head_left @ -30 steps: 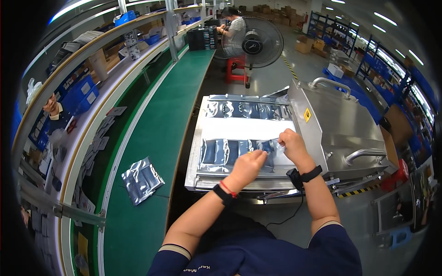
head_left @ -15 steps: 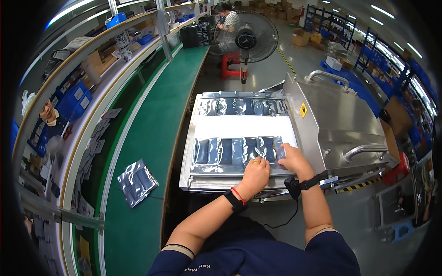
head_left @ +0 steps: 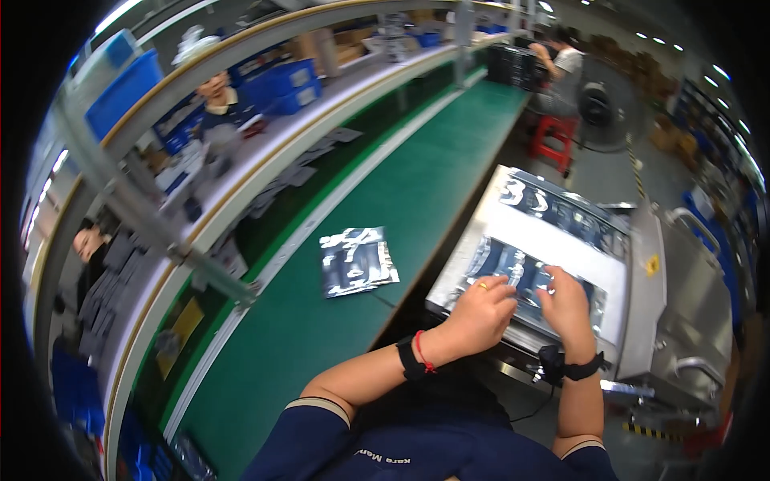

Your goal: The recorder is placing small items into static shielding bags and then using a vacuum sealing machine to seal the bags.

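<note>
A near row of dark, shiny antistatic bags (head_left: 525, 268) lies flat on the steel bed (head_left: 443, 295) of a machine that looks like a vacuum sealer. My left hand (head_left: 484, 314) is at the near left part of this row, its fingers loosely bent and nothing seen in them. Over the row's middle is my right hand (head_left: 566, 303), thumb and forefinger apart, close to the bags; whether it touches them is unclear. A far row of similar bags (head_left: 553, 210) lies across the white pad (head_left: 561, 250). More such bags (head_left: 357, 260) lie on the green bench to the left.
The machine's raised steel lid (head_left: 682, 297) with bar handles stands at the right. The long green bench (head_left: 417, 184) runs along the left, below a shelf with blue bins (head_left: 293, 88). Ahead, a person (head_left: 565, 72) is near a red stool (head_left: 553, 136) and a fan (head_left: 595, 104).
The view has swung left, so the bench and machine sit further right in it. My right hand has moved from the near row's right end toward its middle.
</note>
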Action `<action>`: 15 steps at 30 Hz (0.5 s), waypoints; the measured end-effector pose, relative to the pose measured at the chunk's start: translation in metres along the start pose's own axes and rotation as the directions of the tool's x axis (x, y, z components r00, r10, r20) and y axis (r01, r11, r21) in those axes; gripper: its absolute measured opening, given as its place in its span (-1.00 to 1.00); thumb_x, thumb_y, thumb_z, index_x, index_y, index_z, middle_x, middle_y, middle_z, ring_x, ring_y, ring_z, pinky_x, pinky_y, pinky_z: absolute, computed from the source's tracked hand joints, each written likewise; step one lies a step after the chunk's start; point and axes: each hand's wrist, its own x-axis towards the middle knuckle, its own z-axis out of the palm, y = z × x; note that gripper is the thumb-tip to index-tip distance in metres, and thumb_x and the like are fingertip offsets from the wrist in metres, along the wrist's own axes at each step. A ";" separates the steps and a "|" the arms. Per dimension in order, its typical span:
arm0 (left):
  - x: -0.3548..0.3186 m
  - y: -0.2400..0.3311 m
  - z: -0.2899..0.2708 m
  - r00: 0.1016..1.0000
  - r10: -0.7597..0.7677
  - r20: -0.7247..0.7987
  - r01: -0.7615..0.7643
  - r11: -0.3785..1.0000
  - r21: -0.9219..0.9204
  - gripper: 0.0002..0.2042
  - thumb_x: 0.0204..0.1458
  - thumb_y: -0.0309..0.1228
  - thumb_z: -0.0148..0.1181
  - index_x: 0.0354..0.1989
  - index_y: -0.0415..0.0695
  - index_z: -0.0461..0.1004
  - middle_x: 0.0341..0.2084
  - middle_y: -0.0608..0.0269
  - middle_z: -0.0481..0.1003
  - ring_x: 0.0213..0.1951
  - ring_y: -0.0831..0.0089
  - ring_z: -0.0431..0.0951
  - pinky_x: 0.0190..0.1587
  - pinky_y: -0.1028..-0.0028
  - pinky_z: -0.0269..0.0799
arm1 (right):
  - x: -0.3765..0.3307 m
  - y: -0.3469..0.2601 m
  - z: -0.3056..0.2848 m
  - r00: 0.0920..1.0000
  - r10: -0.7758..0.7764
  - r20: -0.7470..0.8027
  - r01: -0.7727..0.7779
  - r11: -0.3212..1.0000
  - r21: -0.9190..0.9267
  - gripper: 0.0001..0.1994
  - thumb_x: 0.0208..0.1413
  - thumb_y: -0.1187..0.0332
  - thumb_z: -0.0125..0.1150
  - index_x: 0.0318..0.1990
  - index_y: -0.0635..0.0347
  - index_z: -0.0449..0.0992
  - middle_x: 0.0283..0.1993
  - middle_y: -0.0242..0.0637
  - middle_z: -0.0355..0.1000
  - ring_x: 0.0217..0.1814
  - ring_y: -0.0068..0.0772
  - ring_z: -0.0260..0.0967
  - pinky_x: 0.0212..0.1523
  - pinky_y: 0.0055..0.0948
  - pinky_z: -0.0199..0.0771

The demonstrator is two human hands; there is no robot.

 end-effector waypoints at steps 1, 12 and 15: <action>0.001 -0.004 -0.026 0.996 0.000 -0.094 0.005 0.999 0.054 -0.89 -0.17 -0.57 0.20 -0.42 -0.24 0.49 -0.30 0.08 0.49 -0.13 0.08 0.48 -0.09 0.24 0.40 | 0.007 -0.026 0.012 0.991 -0.130 0.027 0.127 0.988 0.091 -0.61 -0.13 0.44 0.23 -0.07 0.25 0.38 -0.18 -0.01 0.43 -0.11 0.04 0.38 -0.13 -0.15 0.38; -0.044 -0.050 -0.209 0.753 -0.155 -0.639 0.435 0.846 0.308 -0.93 -0.11 -0.57 0.19 -0.43 -0.24 0.55 -0.44 0.11 0.55 -0.30 0.24 0.53 -0.19 0.40 0.40 | 0.065 -0.248 0.186 0.934 -0.274 0.228 0.294 0.954 -0.061 -0.59 -0.12 0.04 0.22 -0.36 0.29 0.49 -0.30 -0.03 0.50 -0.17 -0.11 0.45 -0.20 -0.23 0.47; -0.046 -0.052 -0.218 0.725 -0.194 -0.661 0.448 0.861 0.240 -0.94 -0.10 -0.57 0.19 -0.43 -0.25 0.55 -0.45 0.11 0.55 -0.33 0.28 0.53 -0.21 0.43 0.39 | 0.075 -0.258 0.212 0.940 -0.256 0.226 0.281 0.956 -0.084 -0.64 -0.09 0.16 0.17 -0.30 0.33 0.46 -0.36 -0.01 0.51 -0.25 -0.06 0.51 -0.25 -0.15 0.50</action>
